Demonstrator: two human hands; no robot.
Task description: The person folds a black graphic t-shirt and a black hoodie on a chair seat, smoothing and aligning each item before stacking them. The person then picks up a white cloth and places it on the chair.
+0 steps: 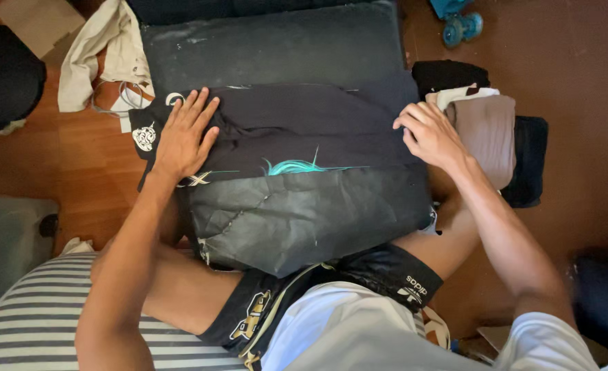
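Seen from my remote seat on the head camera, a person folds a black garment [297,127] across a worn black cushion [297,213] resting over the lap. The left hand [184,137] lies flat with fingers spread wide on the garment's left end, pinning the cloth and holding nothing; the right hand [427,134] is curled at the garment's right edge, fingertips pinching or tucking the fabric there, though I cannot tell whether it truly grips a fold. The garment lies crosswise on the cushion's far half, a teal streak [293,167] of print showing along its near edge and a white emblem [144,136] at its left tip, which hangs past the cushion. I judge the fold goes best if the flat hand keeps the cloth anchored while the other draws its edge over in one smooth pass, then smooths out the wrinkles bunched near the middle. Just beside the right hand a stack of folded clothes [486,134] sits on the brown floor [578,82], a tan piece on top of darker ones. What kind of garment it is stays unclear, black on black hiding its seams; the stack's lower layers are mostly covered, and a blue wheeled object [458,20] is cut off at the top edge.
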